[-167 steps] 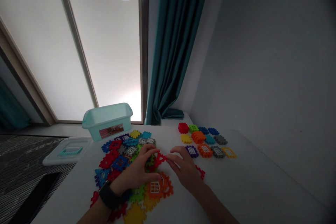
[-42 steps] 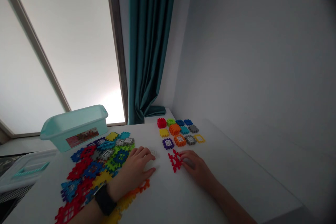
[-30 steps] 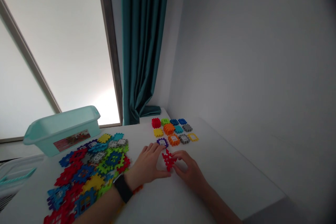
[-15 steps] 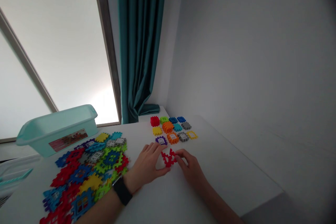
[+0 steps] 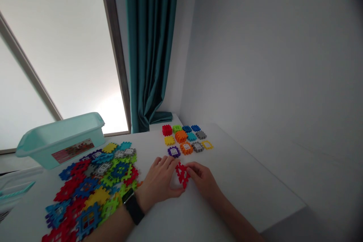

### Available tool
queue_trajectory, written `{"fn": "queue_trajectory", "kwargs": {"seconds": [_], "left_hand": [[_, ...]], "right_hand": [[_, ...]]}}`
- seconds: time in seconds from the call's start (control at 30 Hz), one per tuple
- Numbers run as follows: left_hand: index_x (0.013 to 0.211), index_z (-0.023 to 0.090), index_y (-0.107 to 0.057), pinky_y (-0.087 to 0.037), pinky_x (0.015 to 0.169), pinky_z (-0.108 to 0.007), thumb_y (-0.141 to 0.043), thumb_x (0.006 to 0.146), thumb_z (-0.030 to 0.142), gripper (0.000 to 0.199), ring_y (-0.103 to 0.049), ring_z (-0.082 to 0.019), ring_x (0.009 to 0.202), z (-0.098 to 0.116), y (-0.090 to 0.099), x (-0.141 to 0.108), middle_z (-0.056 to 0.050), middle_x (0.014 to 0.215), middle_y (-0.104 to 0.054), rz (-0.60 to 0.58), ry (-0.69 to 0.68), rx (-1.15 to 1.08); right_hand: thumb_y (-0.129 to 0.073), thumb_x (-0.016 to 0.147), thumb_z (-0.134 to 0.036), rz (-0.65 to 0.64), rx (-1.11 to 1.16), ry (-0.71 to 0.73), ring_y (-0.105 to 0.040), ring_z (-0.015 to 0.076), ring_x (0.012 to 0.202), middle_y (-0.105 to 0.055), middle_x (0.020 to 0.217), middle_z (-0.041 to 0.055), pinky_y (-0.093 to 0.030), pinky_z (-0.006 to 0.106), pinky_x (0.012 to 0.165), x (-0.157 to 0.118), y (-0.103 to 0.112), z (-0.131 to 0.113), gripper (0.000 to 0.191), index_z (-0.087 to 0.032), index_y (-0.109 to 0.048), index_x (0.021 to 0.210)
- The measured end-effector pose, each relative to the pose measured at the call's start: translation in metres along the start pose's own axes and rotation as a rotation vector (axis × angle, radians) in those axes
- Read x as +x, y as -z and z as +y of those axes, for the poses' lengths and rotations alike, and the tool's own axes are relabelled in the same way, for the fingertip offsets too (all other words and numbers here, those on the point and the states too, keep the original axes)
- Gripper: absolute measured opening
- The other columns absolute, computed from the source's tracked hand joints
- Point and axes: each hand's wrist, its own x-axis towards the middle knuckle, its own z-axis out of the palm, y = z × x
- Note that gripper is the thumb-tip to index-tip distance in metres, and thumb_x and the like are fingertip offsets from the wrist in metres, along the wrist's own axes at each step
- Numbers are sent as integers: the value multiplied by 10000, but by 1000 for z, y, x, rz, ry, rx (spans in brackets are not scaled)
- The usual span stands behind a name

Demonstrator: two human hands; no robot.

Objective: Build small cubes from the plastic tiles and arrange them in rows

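Observation:
My left hand [image 5: 159, 179] and my right hand [image 5: 202, 180] meet at a red waffle-shaped plastic piece [image 5: 182, 174] on the white table [image 5: 241, 185]. The left fingertips and thumb press its left side, and the right fingers pinch its right side. Just beyond the left fingers lies a purple piece with a white window [image 5: 174, 151]. Further back, a small orange window piece [image 5: 186, 148] sits among sorted pieces in rows [image 5: 181, 136]. A black watch band [image 5: 133, 207] circles my left wrist, beside a loose multicoloured pile of pieces [image 5: 90, 193].
A mint-green plastic tub [image 5: 61, 145] with a picture label stands behind the pile. Its lid [image 5: 17, 189] lies at the table's left edge. A grey wall [image 5: 255, 64] bounds the right side, and a teal curtain [image 5: 150, 45] hangs at the back.
The red piece has turned between my fingers, from a flatter sideways pose to a more lengthwise one. Earlier only my right hand was on it; my left hand has since come over from the pile.

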Motion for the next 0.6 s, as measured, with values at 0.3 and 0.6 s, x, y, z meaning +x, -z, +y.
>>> {"fn": "queue_trajectory", "kwargs": {"seconds": [0.3, 0.6], "left_hand": [[1200, 179, -536, -456, 947, -474, -718, 738, 468, 575, -589, -317, 1077, 0, -6, -1, -108, 1174, -630, 18, 120, 17], [1184, 186, -566, -421, 1012, -493, -735, 730, 499, 577, -542, -329, 1151, -2, -12, -3, -118, 1238, -607, 6, 109, 25]], "right_hand": [[-549, 906, -145, -45, -314, 396, -610, 224, 1120, -671, 1182, 84, -512, 388, 988, -8, 7, -5, 286, -247, -639, 1158], [-525, 930, -143, -113, -390, 395, -619, 239, 1042, -706, 1063, 79, -512, 420, 952, -1, 10, 6, 173, -229, -661, 993]]}}
